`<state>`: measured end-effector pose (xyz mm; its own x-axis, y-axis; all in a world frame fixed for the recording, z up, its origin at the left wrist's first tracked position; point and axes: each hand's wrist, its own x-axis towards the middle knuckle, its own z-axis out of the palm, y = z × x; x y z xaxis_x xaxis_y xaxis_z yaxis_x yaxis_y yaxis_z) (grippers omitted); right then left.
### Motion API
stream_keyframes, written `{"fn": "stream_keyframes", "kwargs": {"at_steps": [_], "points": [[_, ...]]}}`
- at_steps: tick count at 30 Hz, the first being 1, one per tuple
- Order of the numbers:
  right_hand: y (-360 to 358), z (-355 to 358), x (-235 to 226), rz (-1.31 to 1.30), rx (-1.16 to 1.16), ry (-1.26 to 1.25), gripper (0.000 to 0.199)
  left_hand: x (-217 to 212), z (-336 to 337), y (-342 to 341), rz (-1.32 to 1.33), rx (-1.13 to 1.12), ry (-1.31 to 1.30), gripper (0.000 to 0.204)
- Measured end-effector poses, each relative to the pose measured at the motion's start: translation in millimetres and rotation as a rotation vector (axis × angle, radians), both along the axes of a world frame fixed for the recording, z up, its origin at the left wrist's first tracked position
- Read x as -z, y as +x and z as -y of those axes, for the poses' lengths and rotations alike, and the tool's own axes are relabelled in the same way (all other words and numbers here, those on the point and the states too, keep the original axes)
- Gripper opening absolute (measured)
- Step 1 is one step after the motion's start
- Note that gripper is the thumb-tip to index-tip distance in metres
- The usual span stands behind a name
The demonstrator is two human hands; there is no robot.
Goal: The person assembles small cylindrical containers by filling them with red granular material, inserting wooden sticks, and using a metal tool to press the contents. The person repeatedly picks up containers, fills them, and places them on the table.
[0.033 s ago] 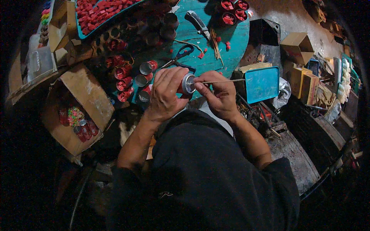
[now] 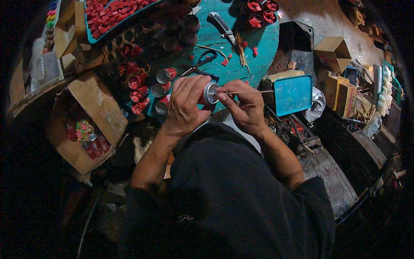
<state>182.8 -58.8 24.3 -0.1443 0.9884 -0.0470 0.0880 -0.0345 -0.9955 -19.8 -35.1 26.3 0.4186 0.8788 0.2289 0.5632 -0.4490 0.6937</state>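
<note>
My left hand (image 2: 186, 104) is wrapped round a red drink can (image 2: 211, 93), tilted so its silver end faces right. At the middle of that end, my right hand (image 2: 245, 105) pinches a thin tan cord (image 2: 248, 92), whose tail runs out to the right. How far the cord goes into the can is hidden by my fingertips. Just beyond my hands, on the turquoise table (image 2: 258, 64), lie dark-handled scissors (image 2: 207, 58). Cut-open cans (image 2: 163, 76) stand to the left of my left hand.
A utility knife (image 2: 222, 28) and thin sticks (image 2: 242, 52) lie farther back. Red pieces fill a tray (image 2: 89, 35) at far left and several cups (image 2: 256, 20) at far right. A cardboard box (image 2: 97, 108) holds cans at left; a blue tray (image 2: 293, 96) stands right.
</note>
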Motion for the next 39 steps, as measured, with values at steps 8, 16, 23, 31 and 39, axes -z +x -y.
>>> {"fn": "stream_keyframes", "kwargs": {"at_steps": [8,16,23,31,39], "points": [[-9.0,2.6,5.7,0.03,0.013,0.118,0.013,2.6,2.8,1.1,-0.02,-0.043,0.018,0.063],[3.9,2.3,3.8,-0.117,0.068,0.057,0.012,-0.5,7.5,-0.3,-0.017,-0.081,-0.044,0.066],[38.6,-3.3,-61.0,0.239,-0.327,-0.418,0.021,-3.2,8.8,-6.4,0.02,-0.142,-0.094,0.067],[47.7,10.8,-64.9,0.628,-0.468,0.144,0.027,-1.0,4.5,-14.3,0.006,-0.109,-0.025,0.067],[47.3,9.1,-68.2,0.536,-0.479,0.137,0.022,0.0,5.3,-16.5,-0.028,-0.078,0.028,0.066]]}}
